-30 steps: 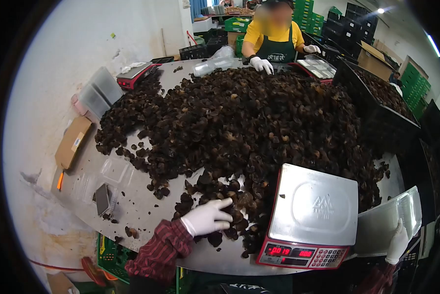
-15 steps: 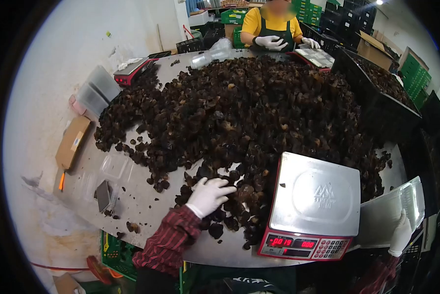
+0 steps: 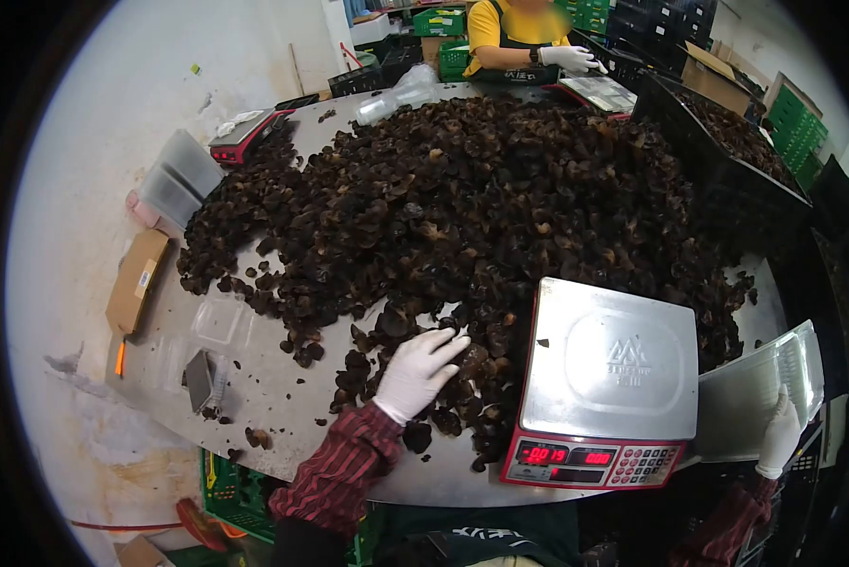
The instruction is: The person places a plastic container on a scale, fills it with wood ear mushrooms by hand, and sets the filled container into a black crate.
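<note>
left hand (image 3: pixel 420 371), gloved, rests flat and spread on dried mushrooms (image 3: pixel 462 203), gripping nothing; scale (image 3: pixel 606 383) just right; right hand (image 3: pixel 780 433) grips tray (image 3: pixel 760 402).

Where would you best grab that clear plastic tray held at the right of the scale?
By its lower edge, from below, where the right hand grips now: the clear tray tilts up off the table's edge beside the scale, leaving that edge free.

A second scale (image 3: pixel 245 135) sits at the table's far left end, clear boxes (image 3: pixel 180 177) beside it — a cardboard box (image 3: pixel 136 282) nearer. Across the table stands a co-worker (image 3: pixel 519 38) (white gloves), by a black crate (image 3: pixel 727 151).
</note>
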`<state>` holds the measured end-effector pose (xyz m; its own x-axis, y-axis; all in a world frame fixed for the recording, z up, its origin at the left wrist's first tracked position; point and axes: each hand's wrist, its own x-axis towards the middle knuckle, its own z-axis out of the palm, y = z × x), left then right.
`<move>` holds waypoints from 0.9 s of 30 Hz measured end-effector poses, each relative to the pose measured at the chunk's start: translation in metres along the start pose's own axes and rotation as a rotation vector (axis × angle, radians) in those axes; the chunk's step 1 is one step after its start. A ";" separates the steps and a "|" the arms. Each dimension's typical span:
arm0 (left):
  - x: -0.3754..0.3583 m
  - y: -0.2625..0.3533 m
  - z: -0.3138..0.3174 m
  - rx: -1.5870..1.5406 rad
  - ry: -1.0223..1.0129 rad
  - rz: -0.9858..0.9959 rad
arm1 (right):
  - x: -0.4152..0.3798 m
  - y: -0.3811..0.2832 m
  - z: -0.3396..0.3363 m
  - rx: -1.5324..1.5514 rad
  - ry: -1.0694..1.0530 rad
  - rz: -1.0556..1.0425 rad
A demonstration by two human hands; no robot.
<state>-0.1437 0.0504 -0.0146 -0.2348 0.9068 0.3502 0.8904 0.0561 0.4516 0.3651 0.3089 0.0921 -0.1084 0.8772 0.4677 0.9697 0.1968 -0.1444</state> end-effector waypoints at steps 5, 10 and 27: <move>-0.003 0.020 0.027 0.240 -0.404 0.080 | 0.002 -0.001 -0.004 -0.068 -0.095 0.089; 0.029 0.021 -0.015 0.085 -0.491 0.066 | 0.000 -0.004 -0.002 -0.050 -0.022 0.012; 0.074 -0.076 -0.065 0.479 -0.729 -0.421 | -0.007 -0.015 0.000 0.003 0.156 -0.029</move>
<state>-0.2536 0.0858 0.0301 -0.4148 0.8009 -0.4319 0.8912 0.4533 -0.0153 0.3515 0.2999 0.0907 -0.1009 0.7925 0.6014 0.9659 0.2229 -0.1317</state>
